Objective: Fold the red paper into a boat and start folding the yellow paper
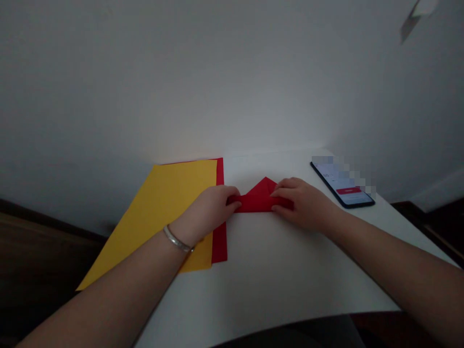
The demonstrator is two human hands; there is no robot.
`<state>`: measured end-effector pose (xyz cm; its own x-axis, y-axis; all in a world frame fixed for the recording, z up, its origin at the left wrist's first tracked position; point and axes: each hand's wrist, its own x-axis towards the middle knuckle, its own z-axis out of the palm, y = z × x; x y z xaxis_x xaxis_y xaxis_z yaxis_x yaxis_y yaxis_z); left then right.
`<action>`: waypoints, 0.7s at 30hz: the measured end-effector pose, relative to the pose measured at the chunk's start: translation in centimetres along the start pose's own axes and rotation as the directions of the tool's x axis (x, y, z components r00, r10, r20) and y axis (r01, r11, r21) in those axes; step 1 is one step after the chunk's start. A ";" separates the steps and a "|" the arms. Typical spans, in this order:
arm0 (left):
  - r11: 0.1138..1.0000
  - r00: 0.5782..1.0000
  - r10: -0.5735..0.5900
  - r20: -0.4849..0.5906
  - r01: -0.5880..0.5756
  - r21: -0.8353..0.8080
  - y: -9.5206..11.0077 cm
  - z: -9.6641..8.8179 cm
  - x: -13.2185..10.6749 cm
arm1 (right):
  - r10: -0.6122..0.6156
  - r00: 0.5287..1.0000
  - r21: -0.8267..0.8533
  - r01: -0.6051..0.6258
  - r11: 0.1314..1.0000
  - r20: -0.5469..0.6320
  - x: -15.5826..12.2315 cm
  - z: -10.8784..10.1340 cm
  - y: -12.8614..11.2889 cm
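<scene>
A piece of folded red paper (255, 203) lies on the white table, with a straight strip along its near edge and a pointed peak at the back. My left hand (219, 203) pinches its left end between thumb and fingers. At the other end, my right hand (299, 200) is closed on the paper, thumb at the near edge and fingers on top. Both hands rest low at the tabletop. A silver bangle (177, 239) circles my left wrist. The paper's two ends are partly hidden by my fingers.
Under my left forearm, a large yellow sheet (181, 183) overlaps a red sheet (220, 244) on the white table (275, 275). A phone (340, 183) with a lit screen lies at the right. The table's back meets a pale wall (232, 82).
</scene>
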<state>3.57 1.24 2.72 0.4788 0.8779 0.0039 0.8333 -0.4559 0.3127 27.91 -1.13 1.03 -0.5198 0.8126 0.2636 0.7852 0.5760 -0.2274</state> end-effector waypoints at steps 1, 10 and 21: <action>1.000 1.000 0.001 -0.004 -0.001 -0.005 0.1 0.0 -0.1 | -0.007 1.000 0.003 0.007 1.000 -0.006 0.0 0.0 0.1; 0.996 0.995 0.086 0.040 -0.086 -0.006 0.4 0.1 -0.3 | -0.072 0.987 0.041 0.067 0.997 0.143 0.6 -0.6 0.5; 0.999 0.992 0.043 0.121 -0.046 0.028 0.0 0.2 -0.1 | 0.023 0.977 0.145 -0.055 0.988 0.212 1.5 0.0 1.8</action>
<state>3.58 1.17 2.57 0.5438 0.8335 -0.0972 0.8175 -0.5001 0.2858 28.48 1.14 1.00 -0.5611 0.8260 0.0538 0.7552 0.5374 -0.3753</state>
